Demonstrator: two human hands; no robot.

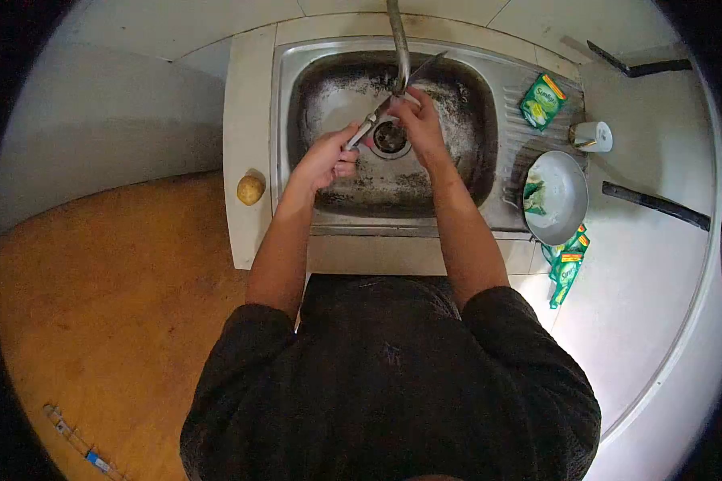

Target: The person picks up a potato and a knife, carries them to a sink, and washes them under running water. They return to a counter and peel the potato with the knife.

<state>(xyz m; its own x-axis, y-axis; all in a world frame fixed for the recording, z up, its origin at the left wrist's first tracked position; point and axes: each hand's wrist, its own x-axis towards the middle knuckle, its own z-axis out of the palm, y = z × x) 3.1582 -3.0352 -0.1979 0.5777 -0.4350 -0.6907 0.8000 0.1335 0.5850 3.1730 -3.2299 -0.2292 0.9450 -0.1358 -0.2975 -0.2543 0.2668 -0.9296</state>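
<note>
Over the metal sink (337,192), my left hand (329,159) is closed around the pale handle of a knife (362,132). The blade slants up and to the right, passing under the faucet (399,48), with its tip near the sink's back rim. My right hand (419,120) is at the blade just below the faucet mouth, its fingers bent and pressed together. What lies between those fingers is too small to make out. Below the hands is the round drain (390,138).
A potato (250,189) rests on the counter left of the sink. To the right are a green packet (543,102), a white cup (592,137) and a grey bowl (565,196) with a green and white piece inside. More green packets (567,272) lie below the bowl.
</note>
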